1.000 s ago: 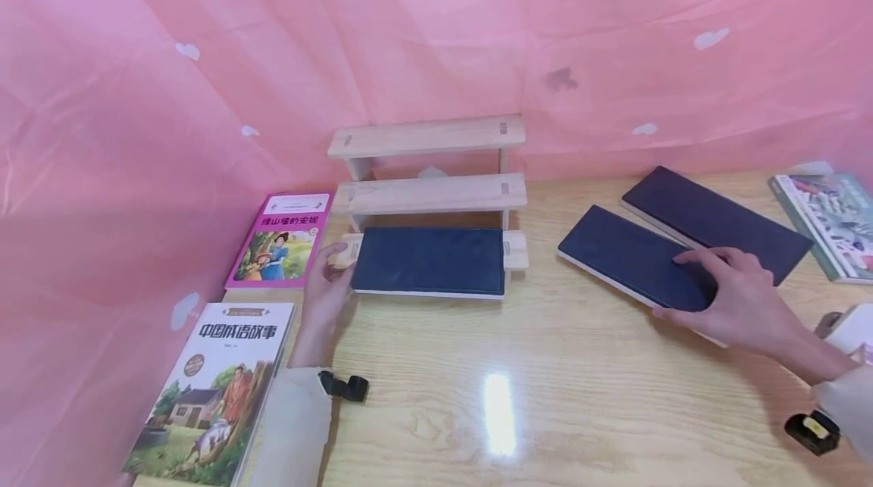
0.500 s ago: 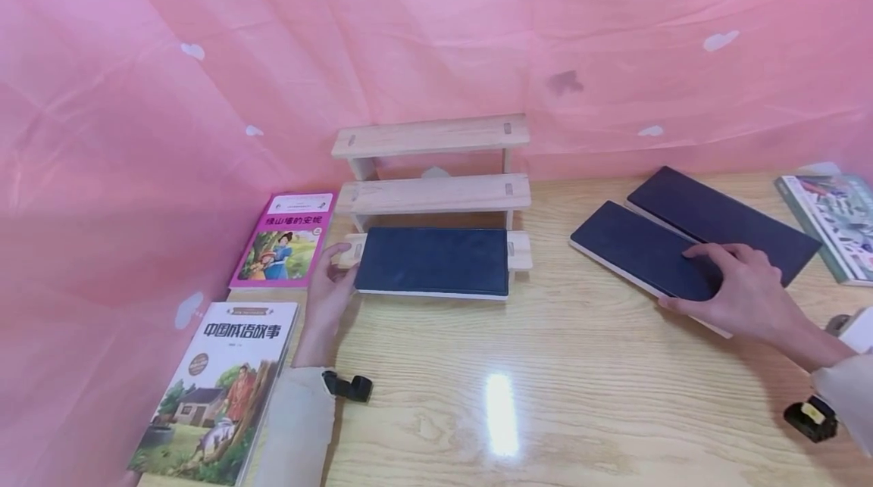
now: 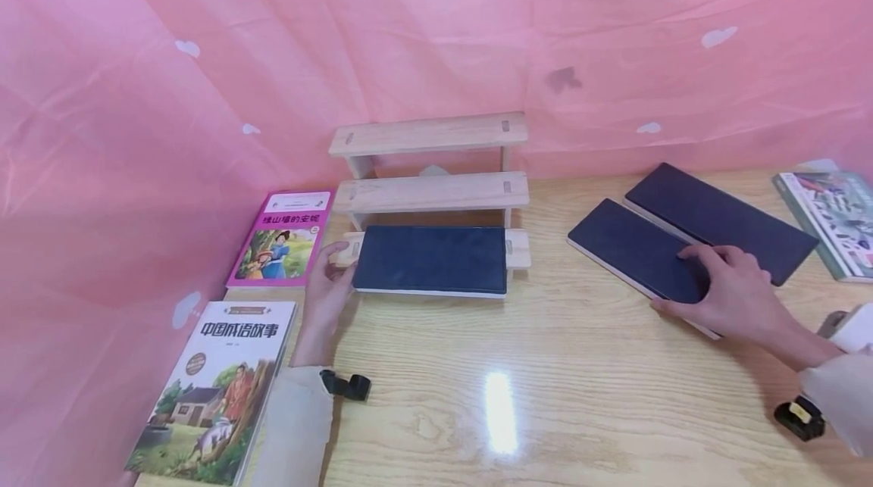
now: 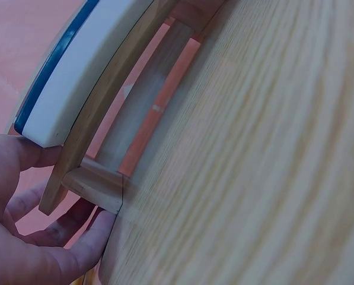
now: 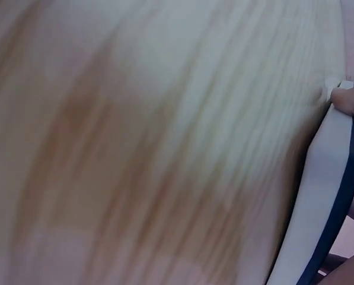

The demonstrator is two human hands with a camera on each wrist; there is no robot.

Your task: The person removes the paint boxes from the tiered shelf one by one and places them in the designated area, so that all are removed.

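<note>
A pale wooden three-step rack [image 3: 436, 191] stands against the pink cloth. On its lowest step lies a long flat box with a navy top and white sides [image 3: 430, 260]. My left hand [image 3: 327, 294] grips the left end of that step. In the left wrist view its thumb is at the corner of the white box side [image 4: 82, 83] and its fingers curl by the wooden leg [image 4: 93, 187]. At the right, my right hand [image 3: 733, 294] holds the near end of a second navy-topped box [image 3: 637, 252] between thumb and fingers. The right wrist view shows the thumb on its white side [image 5: 328, 160].
A third navy-topped box [image 3: 716, 218] lies just behind the second. Farther right is a book [image 3: 832, 226]. Two more books, one with a pink border [image 3: 283, 237] and one white-topped [image 3: 218, 388], lie at the left. Pink cloth [image 3: 436, 32] hangs behind the wooden table [image 3: 436, 388].
The second navy-topped box has moved slightly right and back, closer alongside the third, with my right hand on it. My left hand keeps its place on the rack.
</note>
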